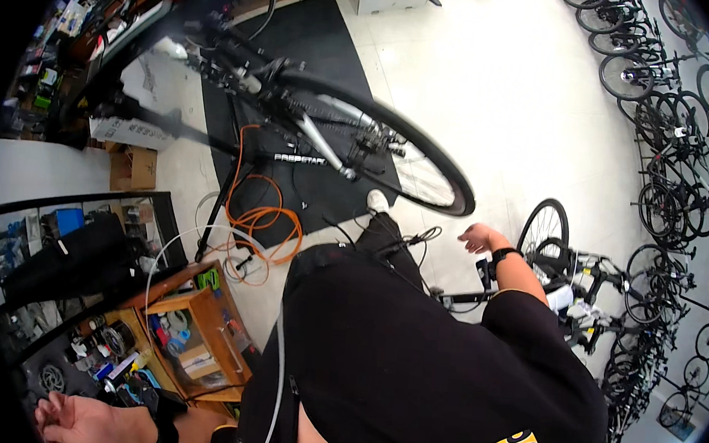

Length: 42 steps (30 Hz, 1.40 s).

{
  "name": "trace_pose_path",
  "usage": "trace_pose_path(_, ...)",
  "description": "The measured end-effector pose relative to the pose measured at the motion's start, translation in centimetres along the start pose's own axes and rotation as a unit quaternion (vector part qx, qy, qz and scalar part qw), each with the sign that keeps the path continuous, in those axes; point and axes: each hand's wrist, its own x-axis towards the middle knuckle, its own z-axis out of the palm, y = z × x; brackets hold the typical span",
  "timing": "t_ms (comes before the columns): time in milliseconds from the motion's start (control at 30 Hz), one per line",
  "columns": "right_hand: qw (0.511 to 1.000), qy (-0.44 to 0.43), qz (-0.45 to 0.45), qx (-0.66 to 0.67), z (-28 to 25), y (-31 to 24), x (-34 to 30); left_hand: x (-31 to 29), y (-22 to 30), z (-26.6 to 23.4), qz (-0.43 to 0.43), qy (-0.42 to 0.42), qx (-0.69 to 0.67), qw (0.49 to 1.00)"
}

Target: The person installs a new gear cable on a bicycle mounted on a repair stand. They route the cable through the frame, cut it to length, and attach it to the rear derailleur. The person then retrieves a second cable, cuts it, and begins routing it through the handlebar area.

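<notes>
My left hand (82, 423) is at the lower left beside a cluttered bench, palm partly up, fingers loosely curled and apart, with nothing visible in it. Out to the right, my right hand (478, 238) hangs over the floor below a bicycle's rear wheel (462, 198), fingers loosely apart and holding nothing. The bicycle is raised on a dark repair stand (226, 180) at the upper middle; its chainstay (320, 145) is silver. A thin pale cable (279, 365) arcs from the bench side across my torso. Both my wrists wear dark bands.
Orange hose (293, 246) lies coiled on the floor by a black mat (302, 42). A wooden cabinet (224, 340) and a glass display case (168, 215) stand at the left. Another bicycle (547, 228) stands right of me; rows of bicycles (665, 196) line the right wall.
</notes>
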Motion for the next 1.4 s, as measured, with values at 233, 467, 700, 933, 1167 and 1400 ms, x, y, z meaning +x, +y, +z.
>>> trace_pose_path(233, 0.988, -0.073, -0.132, -0.031, -3.2, -3.1, 0.6, -4.7, 0.2, 2.5, -0.074, -0.122, 0.059, 0.988)
trace_pose_path(467, 0.954, -0.113, -0.210, -0.180, -5.7, -4.2, 1.6, -6.5, -1.3, 6.0, -0.147, -0.201, -0.102, 0.963)
trace_pose_path(700, 0.967, -0.026, -0.175, -0.181, -8.0, -2.8, -4.5, -11.0, -3.8, 7.5, -0.200, -0.160, -0.217, 0.942)
trace_pose_path(933, 0.951, -0.045, -0.098, -0.290, -14.1, -0.5, -2.6, -15.5, -0.3, 9.0, -0.208, -0.105, -0.120, 0.965)
trace_pose_path(1167, 0.917, -0.072, -0.160, -0.358, -19.7, -4.0, 3.2, -18.6, 8.0, 7.3, -0.216, -0.049, -0.081, 0.972)
trace_pose_path(1400, 0.907, -0.108, -0.179, -0.366, -23.3, -5.4, 8.0, -20.1, 18.1, 9.7, -0.190, -0.058, -0.056, 0.978)
